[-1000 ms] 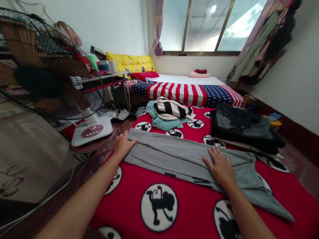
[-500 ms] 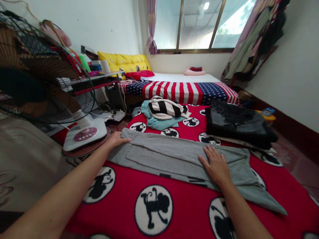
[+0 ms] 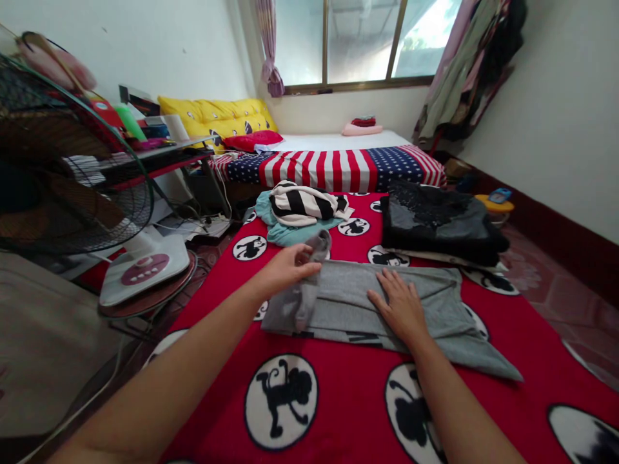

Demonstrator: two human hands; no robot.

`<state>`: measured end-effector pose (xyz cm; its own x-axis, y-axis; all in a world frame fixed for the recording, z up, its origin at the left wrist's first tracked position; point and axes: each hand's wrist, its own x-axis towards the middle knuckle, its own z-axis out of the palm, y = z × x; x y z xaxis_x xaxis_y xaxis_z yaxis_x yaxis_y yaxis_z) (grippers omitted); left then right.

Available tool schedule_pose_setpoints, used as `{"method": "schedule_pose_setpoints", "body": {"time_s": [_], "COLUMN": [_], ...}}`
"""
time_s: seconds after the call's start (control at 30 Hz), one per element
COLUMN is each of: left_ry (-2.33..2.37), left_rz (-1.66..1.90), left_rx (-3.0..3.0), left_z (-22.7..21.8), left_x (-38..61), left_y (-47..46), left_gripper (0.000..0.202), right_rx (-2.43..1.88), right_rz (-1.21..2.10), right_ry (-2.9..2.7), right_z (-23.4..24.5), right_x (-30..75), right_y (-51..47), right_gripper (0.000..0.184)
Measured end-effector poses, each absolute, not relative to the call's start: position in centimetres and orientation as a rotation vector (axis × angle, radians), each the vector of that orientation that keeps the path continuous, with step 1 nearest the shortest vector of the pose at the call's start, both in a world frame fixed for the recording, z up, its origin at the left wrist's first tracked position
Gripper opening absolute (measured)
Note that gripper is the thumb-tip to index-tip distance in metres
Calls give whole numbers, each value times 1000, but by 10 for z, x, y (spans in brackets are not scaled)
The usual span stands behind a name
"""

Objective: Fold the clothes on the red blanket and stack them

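Observation:
A grey garment (image 3: 345, 293) lies as a long folded strip across a red blanket (image 3: 348, 399) with monkey prints. Dark printed marks show along its near edge. My left hand (image 3: 289, 267) pinches the strip's left end, which is raised and partly turned over toward the right. My right hand (image 3: 400, 306) rests flat on the middle of the strip with its fingers spread. To the right of that hand, the cloth spreads out into a pointed corner near me. Exactly which kind of garment it is, I cannot make out.
Beyond the strip lie a black-and-white striped cloth (image 3: 304, 205) on a teal cloth (image 3: 278, 233), and a stack of dark folded clothes (image 3: 440, 225). A standing fan (image 3: 145, 267) is on a stool at left. Another bed (image 3: 329, 169) stands under the window.
My left hand has moved right, lifting the garment's left end and carrying it inward. My right hand stays on the cloth. The whole view has shifted slightly.

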<state>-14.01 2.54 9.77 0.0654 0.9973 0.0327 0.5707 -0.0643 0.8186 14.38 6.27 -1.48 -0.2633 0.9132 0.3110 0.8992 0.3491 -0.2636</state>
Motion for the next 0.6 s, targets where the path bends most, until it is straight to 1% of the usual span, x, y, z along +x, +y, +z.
{"method": "schedule_pose_setpoints", "body": {"time_s": [0.1,0.2,0.27,0.3,0.37,0.43,0.5,0.6], "left_ry": [1531,1691,1691,1655,1607,1690,1897,2094], "left_rz": [685,656,683,723,897,1147,1332,1345], "left_rx": [2145,2380,2405,2396,2317,2167,1985,1680], "left_z": [42,7,1,1,7,12,15,12], "left_x": [-106,-92,-93,-95,-103,-114,-128,-152], "left_y": [17,3,-2,-3,-4,-4,-4,-3], "left_gripper": [48,57,57,52,38,31,31,37], "right_rx": [-1518,-1440,-1408,-1396,-1364,-1336,-1323,-1287], "right_rz": [124,205,238,248,270,301,340,485], "right_ry": [-2158,-2075,-2022,-1997,-1950,-1885,-1811,-1740], "right_z": [-15,-15,-14,-14,-12,-9,-5,4], "right_x": [147,150,150,150,151,150,146,131], "right_y": [62,62,62,62,60,58,56,55], "right_gripper": [48,43,41,41,39,39,37,31]}}
